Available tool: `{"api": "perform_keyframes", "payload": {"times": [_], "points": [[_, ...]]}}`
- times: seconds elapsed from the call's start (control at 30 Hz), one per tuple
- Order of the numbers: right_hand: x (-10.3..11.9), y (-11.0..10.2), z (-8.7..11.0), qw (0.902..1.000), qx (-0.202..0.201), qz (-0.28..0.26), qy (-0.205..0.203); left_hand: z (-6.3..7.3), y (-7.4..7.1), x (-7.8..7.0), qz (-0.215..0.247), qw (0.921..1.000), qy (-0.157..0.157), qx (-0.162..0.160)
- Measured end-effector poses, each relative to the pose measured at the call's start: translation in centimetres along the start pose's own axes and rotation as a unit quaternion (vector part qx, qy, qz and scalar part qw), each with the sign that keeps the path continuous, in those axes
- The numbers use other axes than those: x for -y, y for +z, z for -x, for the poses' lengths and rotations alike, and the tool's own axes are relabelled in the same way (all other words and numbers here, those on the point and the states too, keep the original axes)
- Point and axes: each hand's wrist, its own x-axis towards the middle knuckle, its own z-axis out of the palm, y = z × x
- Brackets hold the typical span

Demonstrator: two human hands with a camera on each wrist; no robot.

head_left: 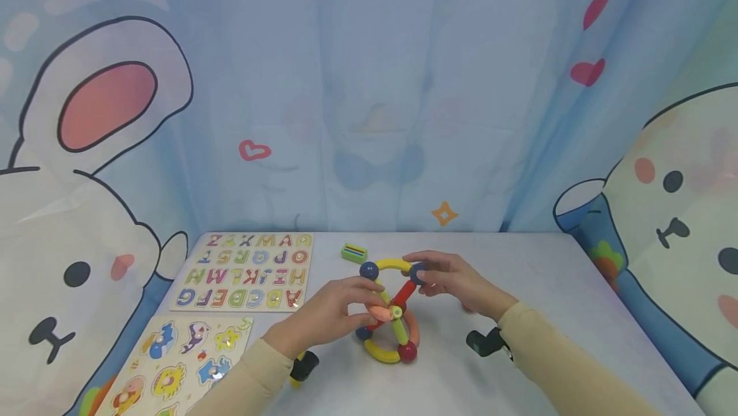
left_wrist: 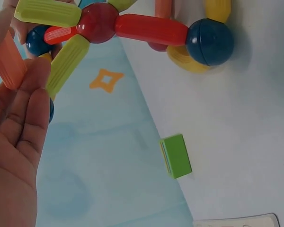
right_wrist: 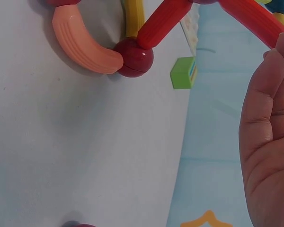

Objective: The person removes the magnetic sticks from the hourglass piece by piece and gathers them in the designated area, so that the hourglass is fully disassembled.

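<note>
A toy frame of magnetic sticks and balls stands on the table (head_left: pixel 438 365). Its base has a curved yellow stick (head_left: pixel 382 352), a curved orange stick (right_wrist: pixel 83 45) and a red ball (head_left: pixel 408 352). My left hand (head_left: pixel 325 313) pinches a salmon-orange stick (left_wrist: pixel 8 61) close to the frame's middle, where a red ball (left_wrist: pixel 98 22) joins several sticks. Whether the held stick touches the frame, I cannot tell. With fingers and thumb, my right hand (head_left: pixel 452 280) holds a blue ball (head_left: pixel 418 274) at the top, where a curved yellow stick (head_left: pixel 393 264) meets a red stick (head_left: pixel 406 291).
A green block (head_left: pixel 354 252) with striped side lies behind the frame. To the left are a letter board (head_left: pixel 190 268) and a picture puzzle board (head_left: pixel 196 339). Dark pieces (head_left: pixel 486 342) show beside both sleeves. A hanging curtain (head_left: pixel 375 83) borders the table's back edge.
</note>
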Motion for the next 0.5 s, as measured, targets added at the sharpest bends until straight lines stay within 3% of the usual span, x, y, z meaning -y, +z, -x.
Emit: {"api": "perform_keyframes", "payload": {"times": [0.23,0.5], "points": [[0.0,0.0,-0.1,1.0,0.002,-0.001,-0.001,1.3,0.2,0.6,0.009,0.9986,-0.05,0.013],[0.1,-0.1,-0.1,1.0,0.004,0.001,0.002,3.6,1.1,2.6,-0.005,0.9953,-0.091,0.031]]}}
